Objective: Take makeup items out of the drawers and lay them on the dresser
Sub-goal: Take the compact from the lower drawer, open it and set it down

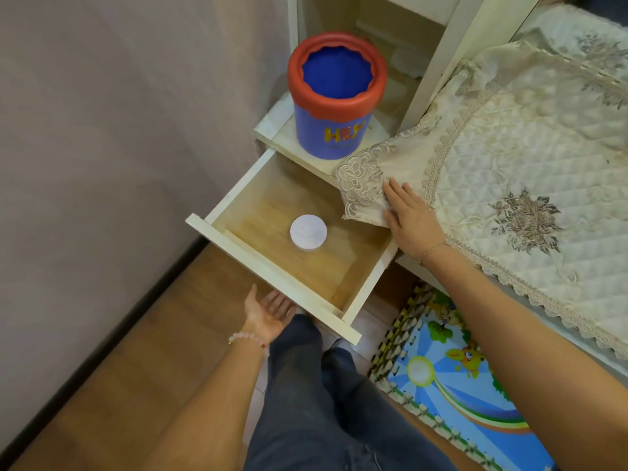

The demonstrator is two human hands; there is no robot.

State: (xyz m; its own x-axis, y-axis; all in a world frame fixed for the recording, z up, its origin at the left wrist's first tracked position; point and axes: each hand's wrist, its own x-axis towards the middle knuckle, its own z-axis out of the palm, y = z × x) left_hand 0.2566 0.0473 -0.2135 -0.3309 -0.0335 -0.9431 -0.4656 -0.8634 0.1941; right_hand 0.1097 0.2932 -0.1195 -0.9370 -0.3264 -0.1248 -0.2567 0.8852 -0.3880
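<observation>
A white drawer [272, 266] stands pulled out from the dresser, its wooden bottom showing. One round white makeup jar [308, 233] lies inside it, near the middle. My left hand [268, 311] is palm up under the drawer's front panel, fingers reaching beneath it and partly hidden. My right hand [409, 215] lies flat with straight fingers on the lace corner of the cream quilted cloth [503, 158] that covers the dresser top, just right of the drawer.
A blue bin with a red rim [334, 96] stands on a low white shelf [289, 137] behind the drawer. A grey wall is on the left. A colourful foam play mat [458, 379] lies on the wooden floor below the dresser. My legs in dark trousers [323, 402] are below.
</observation>
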